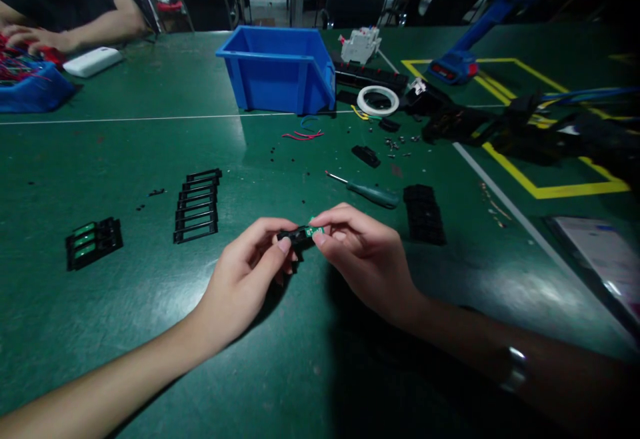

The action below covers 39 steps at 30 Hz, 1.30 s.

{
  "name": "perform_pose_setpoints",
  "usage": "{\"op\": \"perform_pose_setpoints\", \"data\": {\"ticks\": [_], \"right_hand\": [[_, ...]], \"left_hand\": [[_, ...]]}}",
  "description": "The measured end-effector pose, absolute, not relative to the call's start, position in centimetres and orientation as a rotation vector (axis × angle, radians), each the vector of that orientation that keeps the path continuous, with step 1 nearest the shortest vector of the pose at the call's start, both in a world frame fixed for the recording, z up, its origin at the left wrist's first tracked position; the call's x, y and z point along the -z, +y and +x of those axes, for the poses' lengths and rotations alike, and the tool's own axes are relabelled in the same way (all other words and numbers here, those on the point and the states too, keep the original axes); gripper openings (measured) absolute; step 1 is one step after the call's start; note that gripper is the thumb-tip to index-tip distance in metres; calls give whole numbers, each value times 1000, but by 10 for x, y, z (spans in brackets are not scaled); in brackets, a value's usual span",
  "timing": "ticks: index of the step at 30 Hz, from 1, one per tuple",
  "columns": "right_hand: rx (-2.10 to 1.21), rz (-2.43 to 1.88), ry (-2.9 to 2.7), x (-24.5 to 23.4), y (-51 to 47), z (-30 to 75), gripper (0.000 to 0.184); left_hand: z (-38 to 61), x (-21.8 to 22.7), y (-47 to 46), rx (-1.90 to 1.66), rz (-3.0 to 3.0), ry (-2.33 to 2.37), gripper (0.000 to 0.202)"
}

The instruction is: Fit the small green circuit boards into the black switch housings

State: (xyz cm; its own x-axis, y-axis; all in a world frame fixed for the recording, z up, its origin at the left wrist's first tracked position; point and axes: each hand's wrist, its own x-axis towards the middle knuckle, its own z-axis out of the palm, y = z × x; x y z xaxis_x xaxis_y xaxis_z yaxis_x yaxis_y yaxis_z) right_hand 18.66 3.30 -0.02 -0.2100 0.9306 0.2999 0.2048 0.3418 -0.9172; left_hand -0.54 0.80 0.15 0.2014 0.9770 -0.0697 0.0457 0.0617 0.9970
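Nearest my feed: two bare forearms (135, 372), the right one wearing a silver metal band (515, 369), reaching over the glossy green tabletop (75, 319) from its near side. Left hand (245, 272) pinches a short, narrow black plastic piece (296, 235) between thumb and fingers; right hand (373, 265) has thumb and forefinger closed on a small green circuit board (316, 231) at that piece's right end. Both grips narrow, the pair held over the tabletop, roughly midway between its left and right edges. I judge this unit part-way joined; cannot tell whether the board is seated. Toward the left edge, a black plastic holder with three green strips (107, 237) reads to me as finished or nearly so. Nearer centre, a flat, ladder-shaped black plastic frame (196, 206) shows no green; I count it undone. Toward the right edge, a ribbed black plastic block (424, 214) shows none either, so likely also left. A green-handled screwdriver (375, 194) lies just beyond the right hand, small loose metal screws (395, 143) nearer the far edge; neither touched, so I log no fastening under way.
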Motion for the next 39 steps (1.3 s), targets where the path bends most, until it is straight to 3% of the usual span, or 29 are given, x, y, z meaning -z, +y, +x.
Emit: {"op": "perform_pose_setpoints", "data": {"ticks": [39], "right_hand": [[-958,-918,-1820,1,31,187,19]], "left_hand": [[-7,-5,7,-939,1296,1085,21]]}}
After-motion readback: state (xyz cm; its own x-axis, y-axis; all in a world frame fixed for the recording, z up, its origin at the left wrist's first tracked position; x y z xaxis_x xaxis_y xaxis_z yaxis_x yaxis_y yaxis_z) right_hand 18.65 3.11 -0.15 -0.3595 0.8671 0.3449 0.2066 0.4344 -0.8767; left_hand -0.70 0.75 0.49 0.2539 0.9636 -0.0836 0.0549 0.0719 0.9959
